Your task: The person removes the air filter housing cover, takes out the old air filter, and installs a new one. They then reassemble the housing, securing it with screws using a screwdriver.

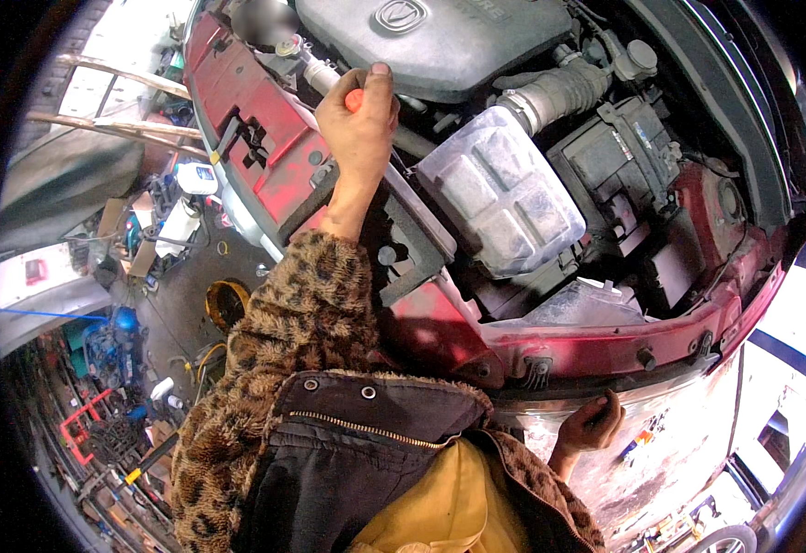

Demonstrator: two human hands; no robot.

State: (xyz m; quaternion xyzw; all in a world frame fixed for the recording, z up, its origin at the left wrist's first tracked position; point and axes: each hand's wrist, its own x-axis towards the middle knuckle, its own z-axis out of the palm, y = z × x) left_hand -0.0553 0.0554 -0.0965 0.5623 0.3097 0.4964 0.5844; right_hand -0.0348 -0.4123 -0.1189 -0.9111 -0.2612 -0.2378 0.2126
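Observation:
My left hand (361, 124) reaches over the front of an open engine bay, its fingers wrapped round an orange handle (355, 100). Only the rounded end of that handle shows; the rest is hidden by the hand, and the tool's kind cannot be told. Just beyond are a pale pipe (318, 74) and the grey plastic engine cover (440, 55). To the right of the wrist sits a dusty, ribbed grey plastic box (504, 198). My right hand (593, 424) hangs near the car's front edge at the lower right, fingers loosely curled, with nothing visible in them.
A ribbed air hose (564, 97) and a black box (610, 152) fill the bay's right side. The red front panel (550, 355) borders it. On the left floor lie a white jug (197, 179), a yellow-rimmed round object (228, 304) and scattered tools.

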